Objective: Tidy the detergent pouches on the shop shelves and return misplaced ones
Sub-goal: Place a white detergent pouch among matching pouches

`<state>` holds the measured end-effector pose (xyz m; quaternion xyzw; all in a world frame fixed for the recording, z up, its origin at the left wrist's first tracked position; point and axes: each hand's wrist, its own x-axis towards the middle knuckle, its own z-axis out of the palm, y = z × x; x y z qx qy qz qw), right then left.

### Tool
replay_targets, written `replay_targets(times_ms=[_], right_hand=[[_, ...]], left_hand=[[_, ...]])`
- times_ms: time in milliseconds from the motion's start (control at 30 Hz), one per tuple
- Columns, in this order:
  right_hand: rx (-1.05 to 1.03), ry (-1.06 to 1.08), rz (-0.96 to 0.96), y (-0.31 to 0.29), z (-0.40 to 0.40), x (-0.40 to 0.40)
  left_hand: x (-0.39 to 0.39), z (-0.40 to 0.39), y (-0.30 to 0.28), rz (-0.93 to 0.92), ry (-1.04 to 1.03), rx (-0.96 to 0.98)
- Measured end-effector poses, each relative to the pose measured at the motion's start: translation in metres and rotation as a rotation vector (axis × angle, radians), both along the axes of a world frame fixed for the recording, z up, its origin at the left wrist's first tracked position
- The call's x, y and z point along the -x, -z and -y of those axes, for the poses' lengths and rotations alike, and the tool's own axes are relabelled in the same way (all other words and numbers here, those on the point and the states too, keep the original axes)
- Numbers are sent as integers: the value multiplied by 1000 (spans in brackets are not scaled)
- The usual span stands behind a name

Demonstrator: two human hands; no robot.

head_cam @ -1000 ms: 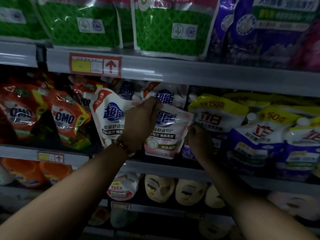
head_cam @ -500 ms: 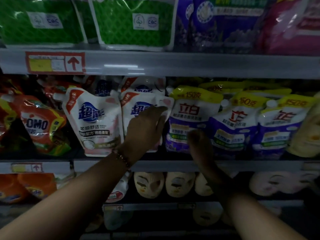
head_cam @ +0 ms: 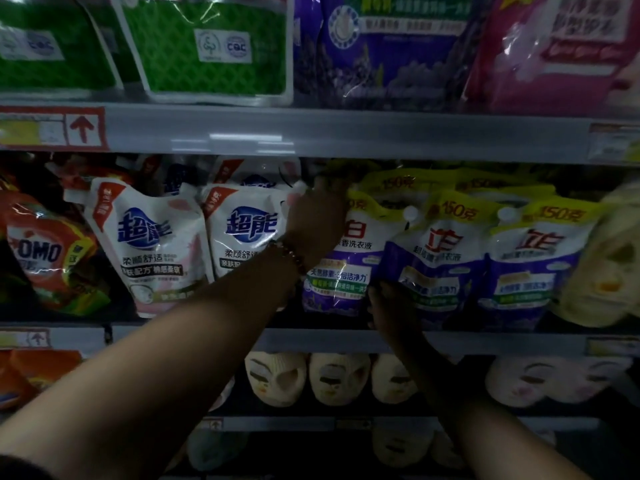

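Purple-and-yellow pouch [head_cam: 346,258] is gripped at its top by the left hand [head_cam: 320,216], its base steadied by the right hand [head_cam: 389,310], apparently for squaring.

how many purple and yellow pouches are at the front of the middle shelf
3. One purple and yellow pouch sits partly behind the left hand, one is above the right hand, and one is furthest right. More yellow tops show behind, so others may be hidden.
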<state>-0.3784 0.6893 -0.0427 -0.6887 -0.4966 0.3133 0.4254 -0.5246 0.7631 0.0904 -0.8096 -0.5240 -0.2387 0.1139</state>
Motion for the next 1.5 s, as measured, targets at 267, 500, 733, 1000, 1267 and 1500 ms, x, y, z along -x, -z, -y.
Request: replay_targets(times_ms=[267, 500, 733, 1000, 1267, 1500], right_hand=[[-125, 30, 396, 8, 1, -14], [-127, -9, 488, 12, -3, -19], [-274, -106, 637, 22, -2, -32], [-301, 23, 921, 23, -6, -38], [-30, -228, 343, -2, 7, -23], [6, -195, -134, -22, 37, -12]], left_hand=[[29, 9, -8, 313, 139, 13], [37, 2, -22, 413, 148, 78], [31, 7, -20, 420, 166, 51], [24, 19, -7, 477, 104, -88], [25, 45, 29, 309, 189, -180], [36, 69, 48, 221, 211, -96]])
